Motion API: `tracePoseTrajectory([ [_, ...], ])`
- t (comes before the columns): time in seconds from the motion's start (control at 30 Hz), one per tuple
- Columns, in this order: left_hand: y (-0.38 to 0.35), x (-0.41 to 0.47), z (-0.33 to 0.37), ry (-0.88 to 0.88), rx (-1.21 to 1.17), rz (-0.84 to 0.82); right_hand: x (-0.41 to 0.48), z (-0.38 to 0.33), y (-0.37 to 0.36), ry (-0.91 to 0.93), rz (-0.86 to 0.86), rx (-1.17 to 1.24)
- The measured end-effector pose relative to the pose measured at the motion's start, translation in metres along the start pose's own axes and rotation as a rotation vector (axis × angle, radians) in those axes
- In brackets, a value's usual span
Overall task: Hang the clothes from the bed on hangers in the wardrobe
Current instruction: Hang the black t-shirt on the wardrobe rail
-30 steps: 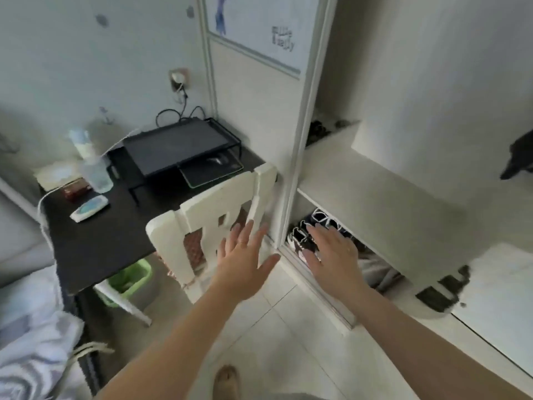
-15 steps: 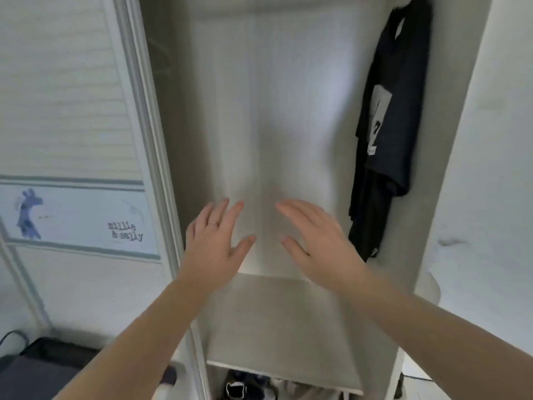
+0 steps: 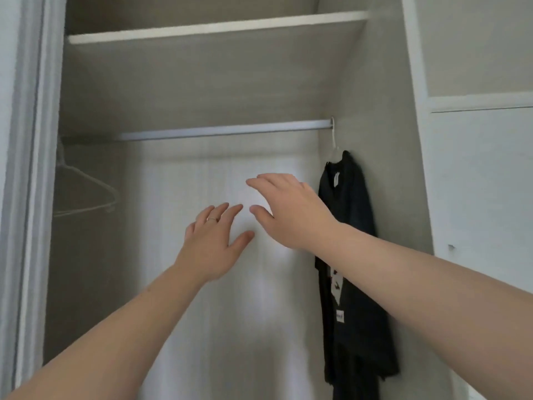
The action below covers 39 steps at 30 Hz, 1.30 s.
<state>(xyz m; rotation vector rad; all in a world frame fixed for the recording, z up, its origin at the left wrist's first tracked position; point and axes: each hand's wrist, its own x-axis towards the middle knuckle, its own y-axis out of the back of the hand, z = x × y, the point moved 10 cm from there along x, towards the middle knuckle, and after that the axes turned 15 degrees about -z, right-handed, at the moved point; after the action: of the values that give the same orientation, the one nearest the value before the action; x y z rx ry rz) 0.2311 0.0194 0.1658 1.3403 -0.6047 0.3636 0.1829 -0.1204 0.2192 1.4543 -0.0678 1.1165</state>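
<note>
- Left hand (image 3: 212, 245) (ring on one finger): fingers spread, holding nothing.
- Right hand (image 3: 291, 215): fingers spread, holding nothing.
- Rod (image 3: 225, 129) above the fingertips.
- Hanger (image 3: 86, 192) far left of them; black shirt (image 3: 354, 255) hangs right.

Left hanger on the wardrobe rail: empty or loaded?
Empty. The thin white hanger hangs bare; the only garment, a black T-shirt, hangs at the right end of the silver rail.

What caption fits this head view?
Empty left hand and right hand reach into a wardrobe holding a black shirt and bare hanger.
</note>
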Motion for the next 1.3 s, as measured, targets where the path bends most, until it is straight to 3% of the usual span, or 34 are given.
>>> tracePoseTrajectory([
  [0.17,-0.027,0.074,0.024,-0.068,-0.13,-0.068,0.051,0.071,0.025,-0.206,-0.076,-0.094],
  [0.33,-0.079,0.132,0.065,-0.147,-0.483,-0.192,0.07,0.139,0.016,-0.487,-0.216,-0.142],
  [0.53,-0.137,0.18,0.127,-0.282,-0.728,-0.364,0.056,0.173,-0.002,-0.735,-0.365,-0.269],
  [0.67,-0.15,0.193,0.156,-0.393,-0.82,-0.4,0.064,0.181,-0.01,-0.769,-0.348,-0.379],
  [0.93,-0.15,0.218,0.149,-0.534,-0.928,-0.354,0.083,0.204,0.008,-0.913,-0.091,-0.05],
  [1.07,-0.154,0.219,0.142,-0.572,-0.933,-0.372,0.089,0.204,-0.004,-1.031,-0.157,-0.012],
  [1.17,-0.159,0.215,0.143,-0.6,-0.911,-0.387,0.099,0.209,-0.015,-1.047,-0.234,-0.119],
  [1.3,-0.163,0.209,0.145,-0.624,-0.954,-0.394,0.098,0.219,-0.022,-1.016,-0.058,-0.038],
])
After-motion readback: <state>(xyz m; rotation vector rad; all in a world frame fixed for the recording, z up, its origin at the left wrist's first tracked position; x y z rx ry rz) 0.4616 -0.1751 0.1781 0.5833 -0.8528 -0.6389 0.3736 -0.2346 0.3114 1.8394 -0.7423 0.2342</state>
